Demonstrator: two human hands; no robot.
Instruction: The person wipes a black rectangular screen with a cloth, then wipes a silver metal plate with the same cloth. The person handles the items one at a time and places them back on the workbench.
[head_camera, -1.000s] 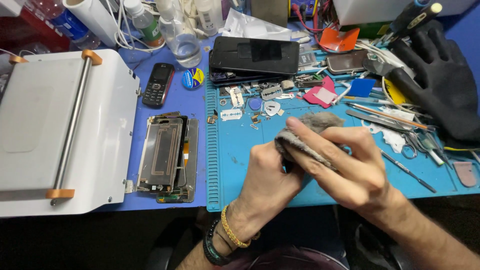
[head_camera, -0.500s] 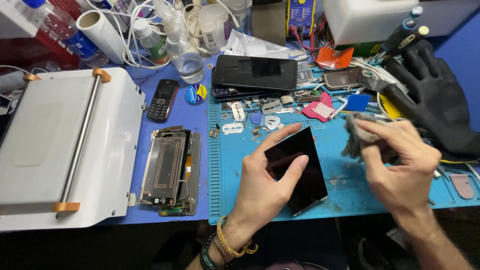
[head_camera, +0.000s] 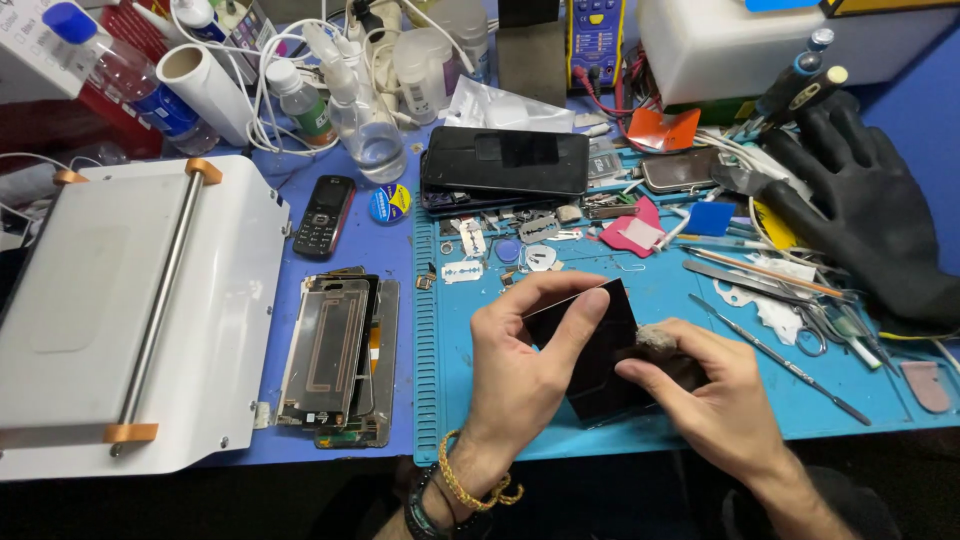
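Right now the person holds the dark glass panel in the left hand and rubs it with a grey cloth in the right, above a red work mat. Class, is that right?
Not quite: the work mat is blue, not red. The head view shows the left hand holding the dark glass panel while the right hand presses the grey cloth on it.

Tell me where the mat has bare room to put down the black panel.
Bare blue mat lies left of the left hand, beside the opened phone. Another patch lies right of the right hand, below the probe. The top is crowded.
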